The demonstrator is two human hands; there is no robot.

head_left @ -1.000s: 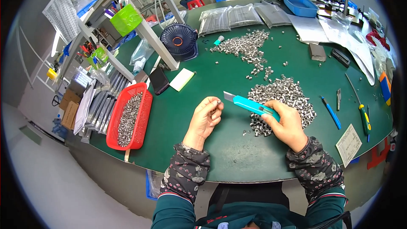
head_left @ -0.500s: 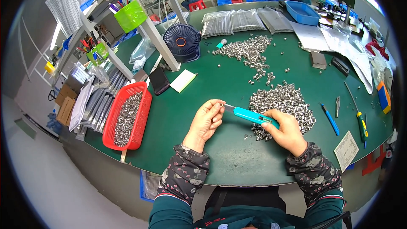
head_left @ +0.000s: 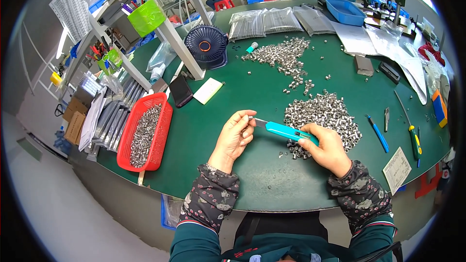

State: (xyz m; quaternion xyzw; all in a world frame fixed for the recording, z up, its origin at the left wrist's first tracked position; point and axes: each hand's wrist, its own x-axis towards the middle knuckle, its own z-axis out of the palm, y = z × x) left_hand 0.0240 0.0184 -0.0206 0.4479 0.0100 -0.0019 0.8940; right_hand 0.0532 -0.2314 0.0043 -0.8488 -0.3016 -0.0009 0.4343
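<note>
My right hand point(head_left: 325, 146) is wrapped round a teal utility knife point(head_left: 286, 132), its blade pointing left. Pinched between the thumb and fingertips of my left hand point(head_left: 234, 135) is a small metal ring point(head_left: 251, 118). The blade's tip meets the ring or lies right beside it; I cannot tell which. Under and behind the knife spreads a large pile of short silvery metal rings point(head_left: 323, 116). Farther back lies a looser heap of similar rings point(head_left: 281, 57). On the left a red plastic basket point(head_left: 162, 138) holds many more of them.
A dark fan point(head_left: 206, 46), a phone point(head_left: 181, 91) and a notepad point(head_left: 208, 90) sit at the back left. To the right lie a blue pen-like tool point(head_left: 378, 134), a screwdriver point(head_left: 414, 141) and a paper slip point(head_left: 397, 171). Bagged tubes point(head_left: 281, 21) and a blue tray point(head_left: 345, 12) line the far edge.
The ring has turned a little in my left fingertips, and the knife's blade stays close to it. Both hands have otherwise hardly shifted.
</note>
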